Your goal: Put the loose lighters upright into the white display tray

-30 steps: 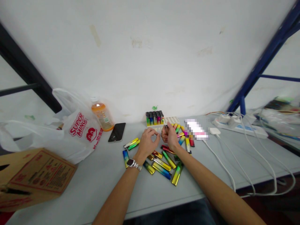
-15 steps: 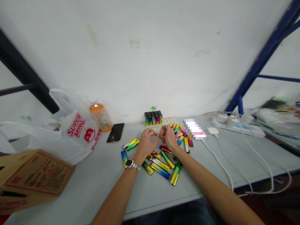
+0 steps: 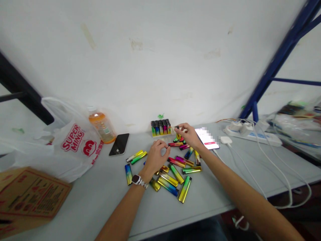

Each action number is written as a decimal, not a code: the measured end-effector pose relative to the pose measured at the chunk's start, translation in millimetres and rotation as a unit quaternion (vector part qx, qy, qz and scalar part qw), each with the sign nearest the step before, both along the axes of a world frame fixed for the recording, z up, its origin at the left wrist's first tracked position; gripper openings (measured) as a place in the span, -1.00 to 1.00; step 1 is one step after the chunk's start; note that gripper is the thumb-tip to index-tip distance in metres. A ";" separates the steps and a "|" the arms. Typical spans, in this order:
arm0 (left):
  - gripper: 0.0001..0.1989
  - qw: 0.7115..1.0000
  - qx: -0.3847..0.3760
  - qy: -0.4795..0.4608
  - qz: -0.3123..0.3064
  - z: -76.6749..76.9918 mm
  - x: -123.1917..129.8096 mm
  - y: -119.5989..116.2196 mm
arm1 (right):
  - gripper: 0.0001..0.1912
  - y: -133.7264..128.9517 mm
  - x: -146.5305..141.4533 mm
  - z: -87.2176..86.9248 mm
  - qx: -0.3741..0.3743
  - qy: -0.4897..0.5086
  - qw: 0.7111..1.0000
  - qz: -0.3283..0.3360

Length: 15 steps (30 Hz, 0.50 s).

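Observation:
My right hand [image 3: 187,134] pinches a yellow lighter [image 3: 178,136] by its dark top, just right of a block of lighters. That block [image 3: 161,128] stands upright in a white holder by the wall, dark tops upward. Behind my right fingertips, part of a pale tray [image 3: 173,131] shows. My left hand [image 3: 157,155] hovers over the loose lighters, fingers curled and thumb near the fingertips; whether anything is between them is hidden. Several shiny multicoloured lighters lie around it, among them a green-yellow one [image 3: 185,189] and a yellow-blue one [image 3: 167,186].
A dark phone [image 3: 119,144] and an orange drink bottle [image 3: 102,125] are to the left, beside a white plastic bag [image 3: 77,144] and a cardboard box [image 3: 35,194]. On the right are a lit phone [image 3: 207,139], a white charger [image 3: 226,140], cables and a power strip [image 3: 253,135].
My right hand has moved up and away from my left hand, carrying a lighter toward the pale tray. More loose lighters show between the hands. The camera view has shifted slightly.

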<state>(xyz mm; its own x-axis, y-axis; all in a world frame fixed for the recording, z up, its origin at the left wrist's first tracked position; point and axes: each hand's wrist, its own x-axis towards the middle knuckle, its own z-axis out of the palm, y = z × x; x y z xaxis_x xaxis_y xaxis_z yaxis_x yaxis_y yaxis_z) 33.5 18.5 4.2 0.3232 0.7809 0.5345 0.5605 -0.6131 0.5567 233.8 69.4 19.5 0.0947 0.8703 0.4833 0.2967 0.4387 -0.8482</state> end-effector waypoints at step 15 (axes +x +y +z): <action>-0.85 1.000 -0.004 0.015 0.003 -5.4 3.6 2.7 | -0.83 94.9 15.5 -3.4 0.047 -0.203 0.978 0.031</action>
<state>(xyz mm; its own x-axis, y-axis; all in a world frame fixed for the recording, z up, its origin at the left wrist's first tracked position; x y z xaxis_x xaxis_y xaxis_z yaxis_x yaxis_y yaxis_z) 37.1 21.2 -1.2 0.3346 0.7873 0.5179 0.5814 -0.6050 0.5441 249.3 164.3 16.1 -0.1721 0.8184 0.5483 0.5708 0.5365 -0.6216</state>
